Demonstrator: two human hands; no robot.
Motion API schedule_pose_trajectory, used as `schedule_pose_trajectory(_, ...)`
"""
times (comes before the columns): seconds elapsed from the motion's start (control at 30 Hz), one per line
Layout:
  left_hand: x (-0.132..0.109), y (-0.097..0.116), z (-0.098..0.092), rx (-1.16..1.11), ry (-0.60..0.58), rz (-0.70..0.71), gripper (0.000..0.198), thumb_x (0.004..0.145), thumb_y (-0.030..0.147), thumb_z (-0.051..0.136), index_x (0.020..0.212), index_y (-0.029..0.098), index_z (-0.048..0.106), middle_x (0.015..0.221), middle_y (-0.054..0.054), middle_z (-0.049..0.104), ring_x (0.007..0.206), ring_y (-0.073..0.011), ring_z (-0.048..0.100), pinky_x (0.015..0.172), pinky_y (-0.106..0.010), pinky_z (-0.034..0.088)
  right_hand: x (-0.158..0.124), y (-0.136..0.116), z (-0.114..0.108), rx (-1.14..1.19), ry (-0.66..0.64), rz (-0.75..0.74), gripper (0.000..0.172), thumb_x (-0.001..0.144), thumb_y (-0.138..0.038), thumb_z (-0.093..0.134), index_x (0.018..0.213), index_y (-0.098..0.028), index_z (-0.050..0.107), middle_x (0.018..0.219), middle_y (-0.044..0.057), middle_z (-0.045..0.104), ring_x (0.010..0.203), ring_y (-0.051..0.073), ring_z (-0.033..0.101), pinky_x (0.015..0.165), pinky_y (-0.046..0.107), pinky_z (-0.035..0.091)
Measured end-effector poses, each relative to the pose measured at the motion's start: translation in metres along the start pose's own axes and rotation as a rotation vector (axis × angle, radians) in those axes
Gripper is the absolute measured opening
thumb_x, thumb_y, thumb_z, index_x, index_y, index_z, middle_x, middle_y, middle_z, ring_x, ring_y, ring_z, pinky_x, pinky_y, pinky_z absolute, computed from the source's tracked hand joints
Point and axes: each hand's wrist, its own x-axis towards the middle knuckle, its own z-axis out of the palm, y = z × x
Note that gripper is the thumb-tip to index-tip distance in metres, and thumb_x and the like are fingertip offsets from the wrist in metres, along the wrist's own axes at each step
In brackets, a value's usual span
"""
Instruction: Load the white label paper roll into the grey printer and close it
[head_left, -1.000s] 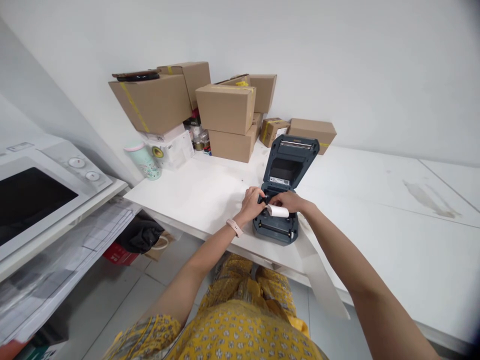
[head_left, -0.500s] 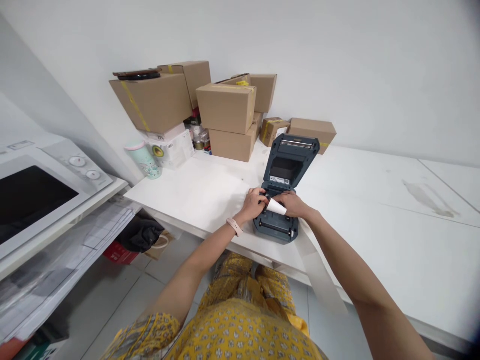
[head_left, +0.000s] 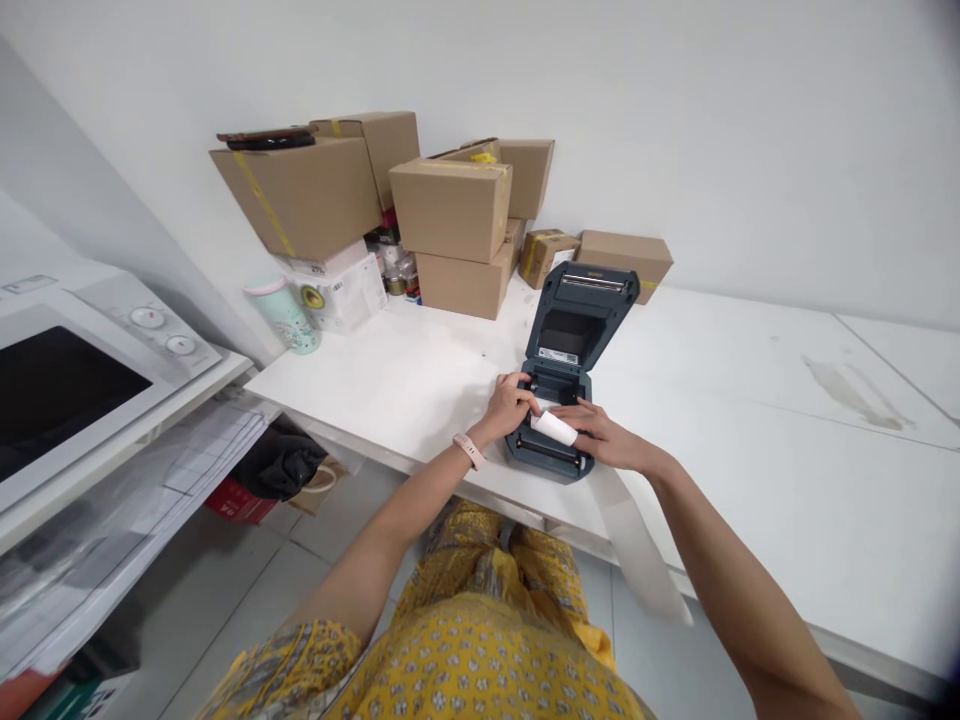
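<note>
A dark blue label printer (head_left: pixel 571 330) stands open near the front edge of the white table (head_left: pixel 750 450), its lid tilted back. A small white paper roll (head_left: pixel 554 428) lies across the printer's open bay. My right hand (head_left: pixel 604 437) holds the right end of the roll, fingers curled on it. My left hand (head_left: pixel 510 405) is at the roll's left end, fingers bent against the printer's left inner side. A long white paper strip (head_left: pixel 634 545) hangs from the printer over the table edge.
Several cardboard boxes (head_left: pixel 450 205) are stacked at the back left of the table, with a mint tumbler (head_left: pixel 283 315) and a white carton (head_left: pixel 337 290) beside them. A microwave (head_left: pixel 67 370) sits on a shelf at left. A bag lies under the table.
My right hand has slid down and right along the roll, and the roll now lies lower in the bay. The left hand stays at the printer's left side.
</note>
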Motion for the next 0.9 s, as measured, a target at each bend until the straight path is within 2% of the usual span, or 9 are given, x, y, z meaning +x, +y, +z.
schedule_pose_trajectory(0.13,-0.001,0.003,-0.002,-0.006,0.006,-0.005,0.038,0.081,0.002,0.047,0.069,0.020,0.078,0.129,-0.007,0.057,0.126,-0.0226,0.046,0.113,-0.038,0.037,-0.009,-0.014,0.011,-0.040,0.033,0.016,0.056,0.091,-0.056,0.053,0.142,-0.032,0.053,0.152,0.009,0.049,0.140,0.032,0.044,0.120,0.063,0.012)
schedule_pose_trajectory(0.2,-0.002,0.004,-0.002,-0.005,0.009,0.003,0.038,0.081,0.002,0.047,0.068,0.020,0.078,0.128,-0.007,0.057,0.126,-0.0226,0.046,0.114,-0.038,0.037,-0.010,-0.018,0.018,-0.101,0.062,0.017,0.068,0.085,-0.063,0.061,0.145,-0.033,0.049,0.152,0.011,0.049,0.140,0.034,0.044,0.118,0.064,0.016)
schedule_pose_trajectory(0.27,-0.002,0.004,-0.003,0.004,0.006,0.006,0.038,0.081,0.002,0.048,0.068,0.021,0.078,0.129,-0.007,0.057,0.126,-0.0227,0.046,0.113,-0.039,0.038,-0.011,-0.020,0.024,-0.166,0.102,0.004,0.073,0.081,-0.065,0.064,0.145,-0.033,0.049,0.151,0.012,0.049,0.138,0.035,0.046,0.115,0.065,0.023)
schedule_pose_trajectory(0.47,-0.002,0.004,-0.002,0.030,0.001,-0.002,0.038,0.082,0.003,0.047,0.069,0.022,0.077,0.129,-0.005,0.057,0.124,-0.0222,0.047,0.113,-0.040,0.038,-0.008,-0.023,0.032,-0.218,0.194,-0.006,0.059,0.091,-0.062,0.051,0.140,-0.029,0.055,0.143,0.013,0.056,0.124,0.033,0.055,0.102,0.054,0.042)
schedule_pose_trajectory(0.7,-0.001,0.002,-0.002,0.014,-0.002,0.013,0.036,0.083,0.004,0.047,0.072,0.020,0.077,0.127,-0.008,0.058,0.125,-0.0229,0.048,0.113,-0.039,0.037,0.000,-0.025,0.036,-0.221,0.235,0.003,0.057,0.095,-0.059,0.043,0.139,-0.024,0.056,0.133,0.015,0.059,0.117,0.032,0.057,0.097,0.051,0.047)
schedule_pose_trajectory(0.9,0.000,0.001,-0.001,0.020,0.003,0.038,0.036,0.083,0.003,0.046,0.075,0.021,0.076,0.121,-0.006,0.062,0.124,-0.0207,0.053,0.112,-0.038,0.037,-0.002,-0.025,0.033,-0.197,0.235,-0.030,0.048,0.097,-0.055,0.044,0.130,-0.027,0.064,0.130,0.013,0.061,0.113,0.031,0.058,0.096,0.050,0.048)
